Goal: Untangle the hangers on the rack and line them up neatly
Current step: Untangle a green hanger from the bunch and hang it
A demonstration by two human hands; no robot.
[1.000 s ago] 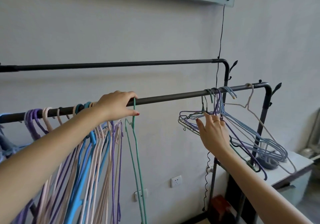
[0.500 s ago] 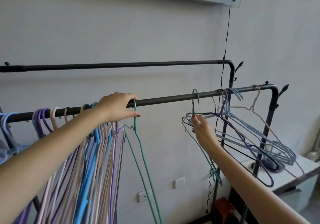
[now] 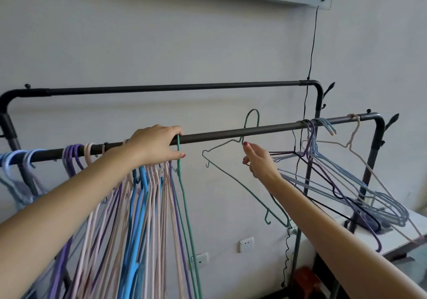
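A plain indoor room, likely a laundry or utility corner: a black double-rail clothes rack (image 3: 231, 134) stands against a bare pale wall (image 3: 161, 44), wall sockets (image 3: 246, 245) sit low at centre, and a white tabletop (image 3: 413, 224) fills the lower right.

Lined hangers (image 3: 143, 206) left on rail (image 3: 219, 134); tangled hangers (image 3: 342, 183) right.

Green hanger (image 3: 233, 178) in right hand (image 3: 260, 163)
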